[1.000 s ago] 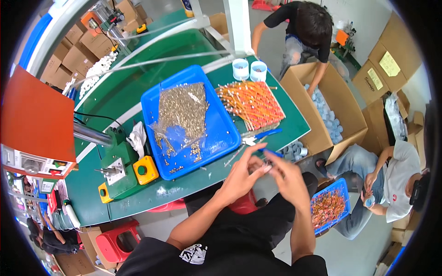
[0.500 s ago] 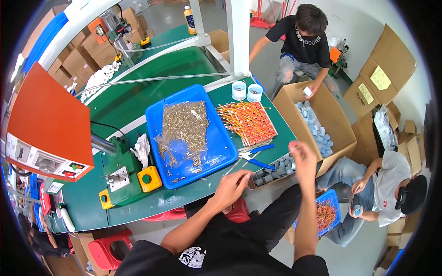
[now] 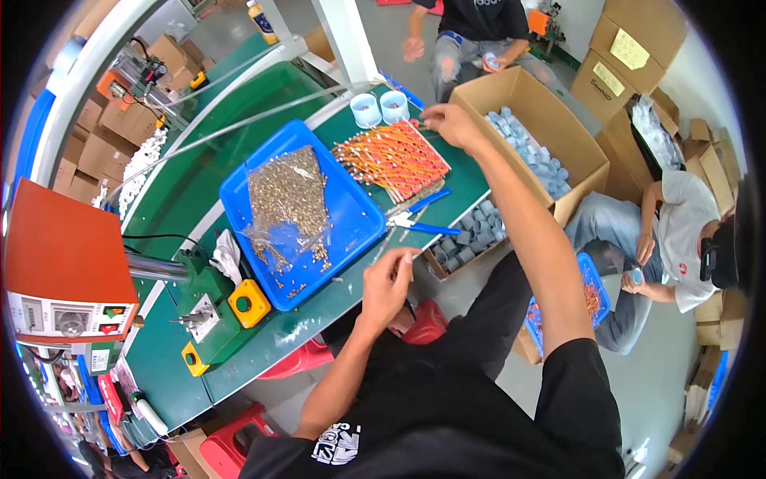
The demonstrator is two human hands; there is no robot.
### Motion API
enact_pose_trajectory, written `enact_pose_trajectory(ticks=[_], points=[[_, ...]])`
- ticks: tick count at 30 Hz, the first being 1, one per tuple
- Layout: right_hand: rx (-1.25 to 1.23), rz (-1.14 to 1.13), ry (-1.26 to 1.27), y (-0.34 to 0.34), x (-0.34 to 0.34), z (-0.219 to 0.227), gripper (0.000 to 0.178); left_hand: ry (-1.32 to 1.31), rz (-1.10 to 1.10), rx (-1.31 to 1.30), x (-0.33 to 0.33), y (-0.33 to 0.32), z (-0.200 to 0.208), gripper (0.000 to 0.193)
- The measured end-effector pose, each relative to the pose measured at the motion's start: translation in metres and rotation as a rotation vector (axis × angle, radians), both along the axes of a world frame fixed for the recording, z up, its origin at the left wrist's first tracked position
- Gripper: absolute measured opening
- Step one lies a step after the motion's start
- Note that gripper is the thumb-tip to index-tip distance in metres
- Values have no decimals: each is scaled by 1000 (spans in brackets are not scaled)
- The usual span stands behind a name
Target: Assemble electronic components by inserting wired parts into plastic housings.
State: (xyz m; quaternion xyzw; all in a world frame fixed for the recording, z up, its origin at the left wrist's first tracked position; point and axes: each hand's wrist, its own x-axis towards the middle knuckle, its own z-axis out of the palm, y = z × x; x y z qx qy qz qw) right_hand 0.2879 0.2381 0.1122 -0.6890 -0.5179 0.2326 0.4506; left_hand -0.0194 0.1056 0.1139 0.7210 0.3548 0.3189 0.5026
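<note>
Wires (image 3: 391, 161), orange ones, lie piled just right of the blue tray (image 3: 349, 221). Right hand (image 3: 451, 126) is at their far edge — can't tell whether its grip has one. Left hand (image 3: 388, 283), fingers curled, hovers near the tray's right corner — grip's contents hidden from me.

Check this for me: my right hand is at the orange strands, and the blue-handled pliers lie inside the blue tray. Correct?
Not quite: in the head view, the blue-handled pliers lie outside the blue tray, on the green table beside it. The right hand is indeed at the orange strands.
</note>
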Motion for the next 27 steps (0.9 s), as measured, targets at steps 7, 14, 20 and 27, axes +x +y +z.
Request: enact_pose_trajectory(ticks=[7, 14, 20, 27], points=[[193, -308, -158, -28, -11, 1, 28, -17, -663, 426, 21, -39, 130, 14], [472, -761, -411, -220, -42, -29, 32, 19, -1061, 770, 46, -122, 198, 11], [-387, -676, -611, -362, -118, -180, 41, 252, -977, 1145, 37, -151, 202, 10], [-346, -591, -608, -366, -139, -168, 35, 294, -1022, 1109, 20, -195, 169, 11]])
